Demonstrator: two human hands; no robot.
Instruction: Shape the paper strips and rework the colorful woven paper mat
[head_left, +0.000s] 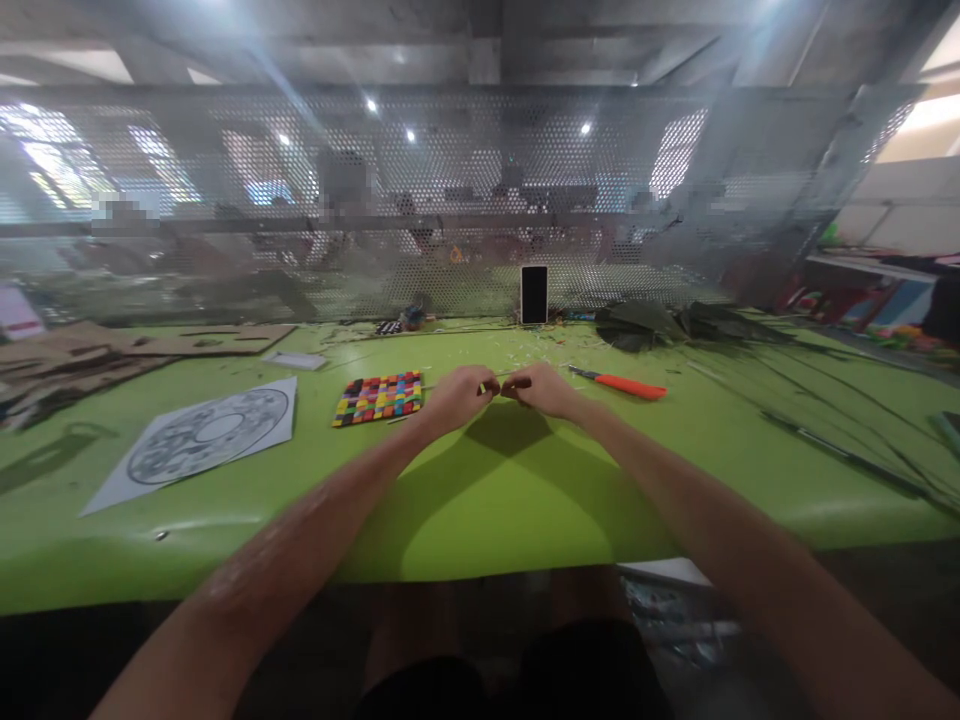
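Observation:
My left hand (pixel 459 395) and my right hand (pixel 541 389) meet over the middle of the green table (pixel 495 500), both with fingers pinched. Between them they hold a thin pale strip (pixel 496 381) that is too small to name. A woven mat of many-coloured squares (pixel 379 397) lies just left of my left hand. An orange-handled knife (pixel 622 384) lies just right of my right hand.
A paper sheet with a round printed pattern (pixel 206 438) lies at the left. Cardboard pieces (pixel 112 350) are at the far left, dark leaves (pixel 675 322) and long thin strips (pixel 825 410) at the right. A phone (pixel 534 294) stands against the perforated mesh screen (pixel 480 200).

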